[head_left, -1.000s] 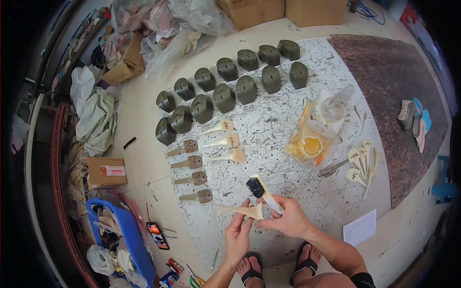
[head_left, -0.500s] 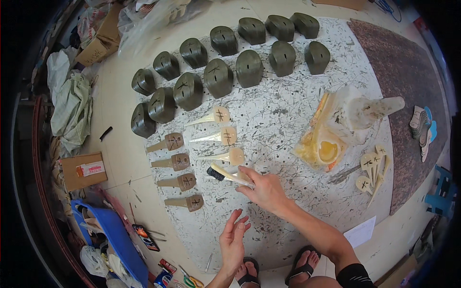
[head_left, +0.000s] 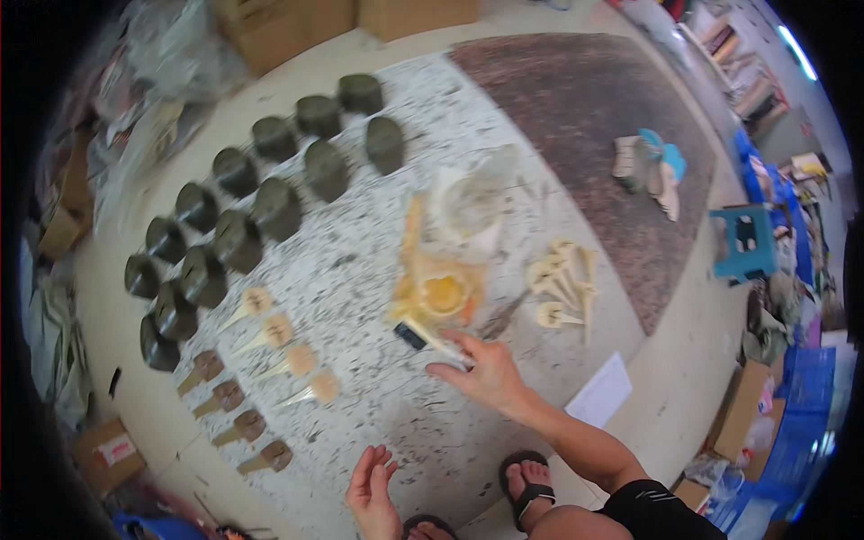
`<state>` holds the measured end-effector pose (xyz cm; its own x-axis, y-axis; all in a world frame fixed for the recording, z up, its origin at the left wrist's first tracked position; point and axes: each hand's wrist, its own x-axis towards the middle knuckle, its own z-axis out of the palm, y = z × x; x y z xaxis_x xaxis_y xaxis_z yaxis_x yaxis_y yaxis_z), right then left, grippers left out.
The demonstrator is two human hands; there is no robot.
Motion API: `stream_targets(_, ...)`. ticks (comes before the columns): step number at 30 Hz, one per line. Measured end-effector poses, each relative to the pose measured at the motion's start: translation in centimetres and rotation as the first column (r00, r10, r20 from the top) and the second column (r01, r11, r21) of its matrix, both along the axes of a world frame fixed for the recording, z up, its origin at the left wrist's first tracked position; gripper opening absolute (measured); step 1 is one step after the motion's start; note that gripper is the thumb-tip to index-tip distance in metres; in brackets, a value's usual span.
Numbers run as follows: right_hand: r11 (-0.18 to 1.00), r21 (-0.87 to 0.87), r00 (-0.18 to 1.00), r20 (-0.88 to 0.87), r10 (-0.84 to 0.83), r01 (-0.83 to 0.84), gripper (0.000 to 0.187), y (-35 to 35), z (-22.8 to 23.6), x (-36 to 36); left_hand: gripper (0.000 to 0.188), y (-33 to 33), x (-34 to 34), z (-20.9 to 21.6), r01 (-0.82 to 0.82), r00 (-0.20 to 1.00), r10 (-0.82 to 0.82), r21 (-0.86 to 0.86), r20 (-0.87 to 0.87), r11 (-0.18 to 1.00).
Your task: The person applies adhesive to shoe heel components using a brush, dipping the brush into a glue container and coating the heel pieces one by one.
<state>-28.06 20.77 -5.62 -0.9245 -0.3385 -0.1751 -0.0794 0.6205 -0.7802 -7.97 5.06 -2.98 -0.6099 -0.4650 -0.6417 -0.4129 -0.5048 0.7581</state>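
Observation:
My right hand (head_left: 486,371) is closed around a small brush (head_left: 434,342) with a pale handle and black bristles. Its bristle end is just in front of a cup of yellow paste or liquid (head_left: 443,293); I cannot tell whether they touch. Low over the board's near side hangs my left hand (head_left: 373,490), empty, fingers apart and slightly curled. Left of the brush lie several cream paddle-shaped pieces (head_left: 300,360) with narrow glossy tails, beside a column of similar brown pieces (head_left: 250,425). Beyond them stand two rows of dark olive rounded blocks (head_left: 237,241).
A speckled white board (head_left: 360,270) lies on the floor. Behind the cup sits a cloudy plastic container (head_left: 472,202). More cream pieces (head_left: 560,283) are piled to the right, near a white paper (head_left: 600,390). A blue stool (head_left: 745,245) stands beyond the brown mat (head_left: 594,108).
The view has swung right. My right hand has carried the brush from beside the cream pieces to near the yellow cup. My left hand stays empty.

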Motion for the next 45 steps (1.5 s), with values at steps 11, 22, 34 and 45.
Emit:
stream_targets(11,0.864,0.286,0.909,-0.183,-0.375,0.414,0.041,18.8,0.5,-3.0,0.044,3.5,0.8,6.2,0.431,0.900,-0.433,0.051,0.045,0.901)
stream_targets(22,0.931,-0.347,0.985,0.161,-0.058,0.111,0.024,7.7,4.6,8.5,0.041,6.2,2.1,7.1,0.187,0.979,-0.174,0.137,-0.107,0.973)
stream_targets(34,0.981,0.154,0.986,-0.133,-0.101,0.121,0.029,7.8,4.3,0.4,0.032,5.3,0.9,3.5,0.269,0.963,-0.269,-0.029,0.018,0.963)
stream_targets(45,0.974,0.222,0.997,-0.075,-0.028,0.043,0.021,4.3,1.6,-2.1,0.015,4.0,-0.3,2.1,0.298,0.950,-0.271,-0.192,0.155,0.935)
